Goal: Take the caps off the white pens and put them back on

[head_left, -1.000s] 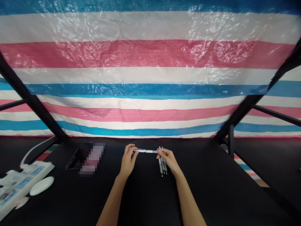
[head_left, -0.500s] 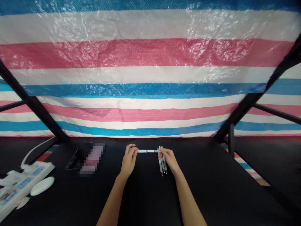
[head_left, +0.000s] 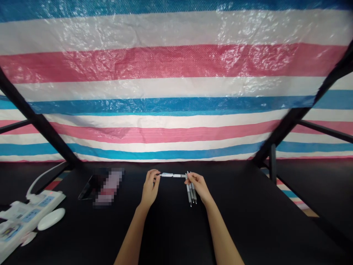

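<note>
Here, pen between the hands: the white pen (head_left: 173, 175) lies level from side to side, its clip towards the left hand and its grey part towards the right; I cannot tell if it is lifted from the table or rests on it.
Right hand: the right hand (head_left: 198, 184) is closed in a pinch on the grey end of this pen, probably because one fixed end makes the pen steady.
Left hand: the left hand (head_left: 149, 187) has bent fingers, with tips at the clip end; whether they grip it or only touch it, I cannot tell. Its place opposite to the right hand seems good for keeping the pen straight.
Three pens: the group of pens (head_left: 192, 194) lies beside and partly under the right hand, almost parallel, with the tips towards the person. Such an order perhaps makes them easy to count or pick.
Power strip: the white power strip (head_left: 35, 210) stands at far left, with a cable (head_left: 41, 176) going behind, maybe put there to leave room for the hands.
White object: a smooth oval object (head_left: 51, 219) is just beside the strip.
Dark device: a flat device (head_left: 87, 188), partly blurred, lies between the strip and the left hand.
Table: the black table (head_left: 176, 228) makes the pale pens easy to see.
</note>
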